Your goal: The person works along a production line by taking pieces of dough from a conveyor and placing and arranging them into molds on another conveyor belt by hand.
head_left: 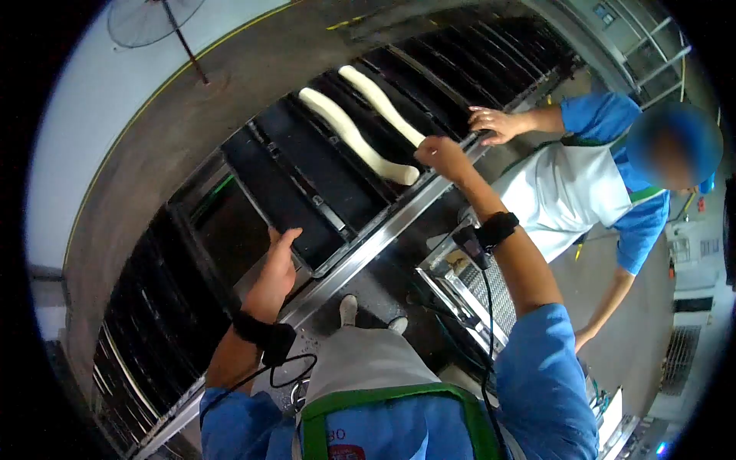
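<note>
Two long, pale cream rolls that look like dough lie in black trays. My right hand is closed at the near end of the farther dough roll; its fingertips are partly hidden. Beside it, the nearer dough roll curves along its own tray, untouched. My left hand is at the near corner of a black tray with nothing lying in it. Thumb and forefinger straddle that tray's side wall, and the other fingers are out of sight.
A co-worker's hand rests at the tray edge on the right. The metal rail runs along the trays' near side. A metal stand with a patterned plate is at my right; a fan stands by the wall.
</note>
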The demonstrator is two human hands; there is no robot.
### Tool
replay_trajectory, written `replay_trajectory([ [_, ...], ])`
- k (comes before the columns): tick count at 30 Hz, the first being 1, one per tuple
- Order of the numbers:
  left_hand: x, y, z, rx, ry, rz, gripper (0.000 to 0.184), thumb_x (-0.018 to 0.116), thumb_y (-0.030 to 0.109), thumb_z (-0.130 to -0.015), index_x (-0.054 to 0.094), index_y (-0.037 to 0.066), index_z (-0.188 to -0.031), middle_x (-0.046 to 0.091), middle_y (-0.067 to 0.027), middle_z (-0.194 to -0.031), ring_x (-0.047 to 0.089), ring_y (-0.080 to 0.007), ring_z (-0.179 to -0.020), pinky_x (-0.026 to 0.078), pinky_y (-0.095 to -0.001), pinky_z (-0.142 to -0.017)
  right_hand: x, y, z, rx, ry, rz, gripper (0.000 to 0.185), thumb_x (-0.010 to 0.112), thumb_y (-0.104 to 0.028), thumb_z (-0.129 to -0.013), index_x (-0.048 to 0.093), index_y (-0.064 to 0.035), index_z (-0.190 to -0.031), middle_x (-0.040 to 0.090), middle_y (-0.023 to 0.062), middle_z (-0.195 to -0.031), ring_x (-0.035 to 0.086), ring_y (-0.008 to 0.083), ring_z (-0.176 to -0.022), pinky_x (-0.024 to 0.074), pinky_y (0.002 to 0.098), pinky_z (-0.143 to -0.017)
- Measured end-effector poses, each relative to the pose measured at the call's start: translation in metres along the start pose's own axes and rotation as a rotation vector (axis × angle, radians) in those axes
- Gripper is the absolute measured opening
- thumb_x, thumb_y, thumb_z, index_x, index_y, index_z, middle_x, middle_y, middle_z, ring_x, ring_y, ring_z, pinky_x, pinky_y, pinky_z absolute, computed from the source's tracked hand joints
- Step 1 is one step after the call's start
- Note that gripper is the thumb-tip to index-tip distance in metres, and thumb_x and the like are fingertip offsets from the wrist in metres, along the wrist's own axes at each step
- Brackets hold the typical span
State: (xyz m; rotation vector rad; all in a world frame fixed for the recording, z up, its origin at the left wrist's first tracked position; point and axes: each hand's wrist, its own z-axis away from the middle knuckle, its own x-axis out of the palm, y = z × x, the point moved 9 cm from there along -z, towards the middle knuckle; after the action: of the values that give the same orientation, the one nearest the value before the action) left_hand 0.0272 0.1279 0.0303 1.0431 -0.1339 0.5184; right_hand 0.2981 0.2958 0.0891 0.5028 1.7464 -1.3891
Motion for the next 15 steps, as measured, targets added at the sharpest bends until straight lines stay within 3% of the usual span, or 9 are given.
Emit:
replay_trajectory([
  [2, 0.012, -0.001, -0.002, 0.025, -0.010, -0.001, 0.050, 0.052, 0.009, -0.067, 0.031, 0.010, -0.112, 0.039, -0.0028, -0.107, 0.036, -0.0164, -0.099, 0.026, -0.0275, -0.085, 0.011, 0.012, 0.002, 0.051, -0.024, 0.058, 0.020, 0.056, -0.021, -0.064, 0.054, -0.0035, -0.073, 0.055, 0.0116, -0.065, 0.053, 0.0255, -0.060, 0.0408, 0.0309, -0.055],
  [4, 0.013, 0.000, -0.008, 0.089, -0.044, -0.040, 0.050, 0.051, 0.009, -0.067, 0.029, 0.009, -0.112, 0.039, -0.0035, -0.107, 0.035, -0.0161, -0.099, 0.026, -0.0270, -0.086, 0.024, 0.002, -0.006, 0.029, -0.093, 0.230, 0.022, 0.058, -0.023, -0.062, 0.053, -0.0032, -0.072, 0.055, 0.0125, -0.066, 0.053, 0.0272, -0.065, 0.0418, 0.0326, -0.057],
  [6, 0.016, 0.001, -0.001, -0.004, -0.024, -0.053, 0.050, 0.050, 0.009, -0.067, 0.030, 0.009, -0.112, 0.038, -0.0037, -0.108, 0.035, -0.0158, -0.100, 0.025, -0.0265, -0.086, 0.042, -0.013, -0.009, -0.003, -0.191, 0.443, 0.023, 0.058, -0.023, -0.061, 0.053, -0.0031, -0.071, 0.055, 0.0128, -0.069, 0.053, 0.0292, -0.069, 0.0427, 0.0339, -0.060],
  [7, 0.017, 0.006, -0.003, 0.004, -0.039, -0.069, 0.050, 0.050, 0.009, -0.067, 0.030, 0.009, -0.112, 0.038, -0.0037, -0.108, 0.035, -0.0158, -0.100, 0.025, -0.0265, -0.086, 0.053, -0.015, -0.012, 0.087, -0.336, 0.495, 0.020, 0.055, -0.020, -0.063, 0.054, -0.0036, -0.075, 0.056, 0.0119, -0.074, 0.054, 0.0284, -0.072, 0.0435, 0.0343, -0.062],
  [10, 0.023, 0.004, -0.011, -0.067, -0.117, -0.053, 0.048, 0.050, 0.009, -0.068, 0.031, 0.008, -0.112, 0.039, -0.0044, -0.107, 0.036, -0.0157, -0.099, 0.025, -0.0257, -0.086, 0.076, -0.003, -0.024, 0.088, -0.394, 0.555, 0.019, 0.049, -0.014, -0.066, 0.052, -0.0029, -0.082, 0.056, 0.0112, -0.077, 0.054, 0.0272, -0.074, 0.0439, 0.0352, -0.063],
  [12, 0.027, 0.002, -0.017, -0.004, -0.208, -0.083, 0.045, 0.050, 0.009, -0.068, 0.034, 0.007, -0.110, 0.040, -0.0030, -0.105, 0.037, -0.0150, -0.096, 0.026, -0.0250, -0.085, 0.087, 0.006, -0.040, 0.088, -0.405, 0.548, 0.024, 0.045, -0.010, -0.068, 0.048, -0.0028, -0.091, 0.055, 0.0122, -0.081, 0.055, 0.0249, -0.076, 0.0443, 0.0351, -0.063],
  [13, 0.029, 0.001, -0.021, 0.028, -0.252, -0.096, 0.043, 0.050, 0.009, -0.068, 0.036, 0.006, -0.109, 0.041, -0.0022, -0.104, 0.037, -0.0146, -0.095, 0.027, -0.0247, -0.084, 0.070, 0.013, -0.044, 0.192, -0.244, 0.520, 0.023, 0.045, -0.011, -0.069, 0.050, -0.0030, -0.090, 0.056, 0.0120, -0.080, 0.055, 0.0246, -0.076, 0.0443, 0.0353, -0.063],
  [14, 0.037, -0.006, -0.024, -0.096, -0.205, -0.012, 0.045, 0.051, 0.011, -0.068, 0.034, 0.007, -0.110, 0.040, -0.0012, -0.104, 0.037, -0.0135, -0.094, 0.027, -0.0242, -0.083, 0.053, 0.018, -0.044, 0.292, -0.081, 0.493, 0.021, 0.044, -0.012, -0.070, 0.051, -0.0032, -0.089, 0.056, 0.0117, -0.079, 0.055, 0.0242, -0.076, 0.0443, 0.0354, -0.062],
  [15, 0.042, 0.001, -0.016, -0.206, -0.011, -0.150, 0.048, 0.053, 0.015, -0.068, 0.032, 0.008, -0.110, 0.040, 0.0003, -0.103, 0.036, -0.0120, -0.093, 0.026, -0.0240, -0.082, 0.046, 0.023, -0.047, 0.270, -0.007, 0.488, 0.021, 0.044, -0.014, -0.071, 0.052, -0.0039, -0.088, 0.056, 0.0109, -0.080, 0.055, 0.0243, -0.077, 0.0441, 0.0358, -0.062],
])
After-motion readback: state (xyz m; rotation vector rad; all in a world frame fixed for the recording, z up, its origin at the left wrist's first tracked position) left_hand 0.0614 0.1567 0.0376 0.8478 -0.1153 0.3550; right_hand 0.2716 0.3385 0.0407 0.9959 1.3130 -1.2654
